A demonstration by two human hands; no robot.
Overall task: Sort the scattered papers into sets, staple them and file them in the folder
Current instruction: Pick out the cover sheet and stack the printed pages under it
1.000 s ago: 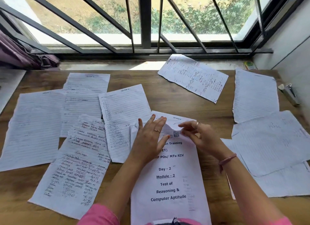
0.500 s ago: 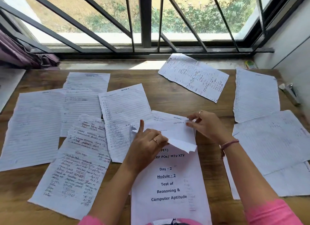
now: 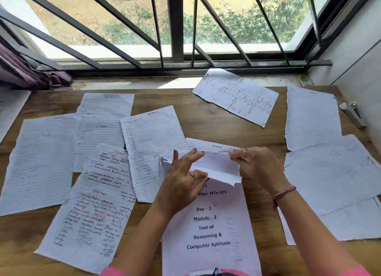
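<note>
Both hands fold back the printed sheet's (image 3: 208, 224) top at table (image 3: 206, 119) center. Left hand (image 3: 181, 179) pinches flap's left, right hand (image 3: 255, 164) pinches its right edge. Stapler (image 3: 353, 114) at 2 o'clock, loose papers (image 3: 41, 162) at 9.

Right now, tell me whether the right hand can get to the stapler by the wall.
Probably yes. The stapler lies uncovered at the table's far right edge, nothing standing between, but the right hand is pinching the folded sheet and must release it first.

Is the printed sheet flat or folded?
Folded: both hands hold the printed sheet's top edge bent down over its heading.
</note>
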